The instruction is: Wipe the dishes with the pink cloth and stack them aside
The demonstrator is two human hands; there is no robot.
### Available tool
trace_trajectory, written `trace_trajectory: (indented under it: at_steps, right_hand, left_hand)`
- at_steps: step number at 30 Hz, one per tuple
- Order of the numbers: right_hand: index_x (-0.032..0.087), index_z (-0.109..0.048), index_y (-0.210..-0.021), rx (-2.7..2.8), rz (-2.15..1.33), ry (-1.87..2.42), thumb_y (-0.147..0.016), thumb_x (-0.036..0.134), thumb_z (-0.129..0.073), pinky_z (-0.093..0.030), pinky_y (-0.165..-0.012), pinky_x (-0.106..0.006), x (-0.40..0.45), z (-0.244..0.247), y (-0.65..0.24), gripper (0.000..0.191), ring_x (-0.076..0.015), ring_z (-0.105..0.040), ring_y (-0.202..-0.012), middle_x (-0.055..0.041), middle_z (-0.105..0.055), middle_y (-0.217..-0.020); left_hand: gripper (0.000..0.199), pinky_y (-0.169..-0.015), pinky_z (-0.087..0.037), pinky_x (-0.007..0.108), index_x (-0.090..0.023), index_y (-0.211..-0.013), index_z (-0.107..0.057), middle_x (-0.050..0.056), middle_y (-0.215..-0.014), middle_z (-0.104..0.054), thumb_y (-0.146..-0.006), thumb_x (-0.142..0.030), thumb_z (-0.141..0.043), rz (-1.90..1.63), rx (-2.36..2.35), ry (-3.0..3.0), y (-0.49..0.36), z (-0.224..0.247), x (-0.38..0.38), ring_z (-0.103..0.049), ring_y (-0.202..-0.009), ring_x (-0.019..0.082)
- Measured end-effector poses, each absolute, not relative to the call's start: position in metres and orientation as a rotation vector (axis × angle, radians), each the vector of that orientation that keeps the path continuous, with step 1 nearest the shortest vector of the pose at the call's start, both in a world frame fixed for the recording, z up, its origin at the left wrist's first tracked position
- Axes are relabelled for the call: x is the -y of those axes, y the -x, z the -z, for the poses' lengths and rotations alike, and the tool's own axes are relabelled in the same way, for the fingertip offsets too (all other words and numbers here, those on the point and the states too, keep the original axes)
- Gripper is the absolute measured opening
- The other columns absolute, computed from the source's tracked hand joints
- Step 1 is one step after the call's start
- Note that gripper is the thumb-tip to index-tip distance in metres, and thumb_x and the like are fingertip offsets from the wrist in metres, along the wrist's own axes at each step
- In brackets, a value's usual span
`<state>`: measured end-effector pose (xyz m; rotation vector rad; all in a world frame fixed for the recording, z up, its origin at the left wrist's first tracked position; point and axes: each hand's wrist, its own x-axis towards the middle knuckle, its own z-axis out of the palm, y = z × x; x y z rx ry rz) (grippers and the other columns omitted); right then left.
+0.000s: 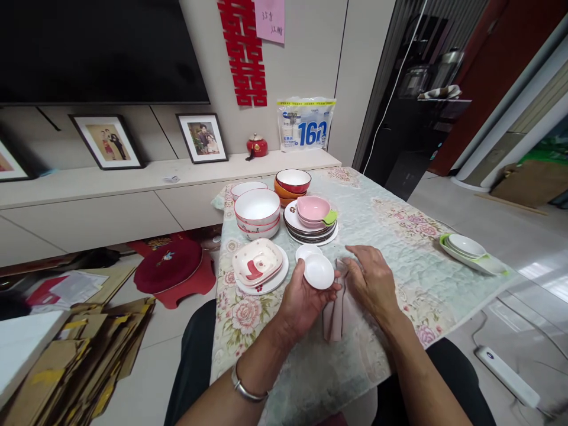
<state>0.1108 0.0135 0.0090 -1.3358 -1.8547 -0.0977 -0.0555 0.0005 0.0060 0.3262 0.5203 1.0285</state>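
Observation:
My left hand (302,299) is closed around the edge of a small round white dish (319,271), tilted with its hollow side up. A second small white dish (307,253) lies on the table just behind it. My right hand (370,281) is just to the right, fingers bent, with a pinkish-grey cloth (336,316) with dark stripes at its thumb and fingertips. The cloth hangs down between my hands; the exact grip is partly hidden. Left of my hands, square patterned dishes (257,260) rest on a white plate (282,277).
Behind are stacked white bowls (257,207), red and orange bowls (293,178), and plates (310,235) under pink bowls (313,208). A green-edged dish (465,255) with white dishes stands near the table's right edge. A red stool (171,272) and flattened cardboard (84,361) are left.

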Motion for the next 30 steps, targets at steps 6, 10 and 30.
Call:
trace_trajectory:
  at_steps: [6,10,30]
  right_hand:
    - [0.021,-0.066,-0.095,2.280,-0.101,1.106,-0.090,0.024,-0.066,-0.043,-0.075,-0.037,0.011,-0.037,-0.088,0.007,-0.0244,-0.057,-0.088,-0.0061,-0.068,-0.089]
    - [0.019,-0.065,-0.081,2.381,0.131,1.225,-0.088,0.018,-0.066,-0.039,-0.073,-0.037,0.017,-0.034,-0.076,0.007,-0.0247,-0.053,-0.084,-0.0060,-0.064,-0.081]
    - [0.018,-0.074,-0.089,1.746,0.540,2.159,-0.089,0.026,-0.053,-0.035,-0.059,-0.028,-0.026,-0.027,-0.318,0.022,-0.0188,-0.060,-0.071,-0.0075,-0.069,-0.088]
  left_hand:
    - [0.050,-0.070,-0.052,0.028,-0.011,-0.104,-0.067,0.010,-0.090,-0.073,-0.100,-0.047,-0.032,-1.048,-0.406,-0.196,0.054,-0.005,-0.002,-0.068,-0.079,0.018]
    - [0.044,-0.069,-0.051,0.025,-0.012,-0.108,-0.066,0.008,-0.093,-0.073,-0.100,-0.045,-0.038,-1.047,-0.428,-0.162,0.054,-0.007,-0.001,-0.067,-0.077,0.016]
    - [0.024,-0.080,-0.056,0.031,-0.008,-0.106,-0.066,0.018,-0.103,-0.073,-0.091,-0.025,-0.057,-0.839,-0.793,-0.551,0.050,0.002,0.005,-0.072,-0.088,0.021]
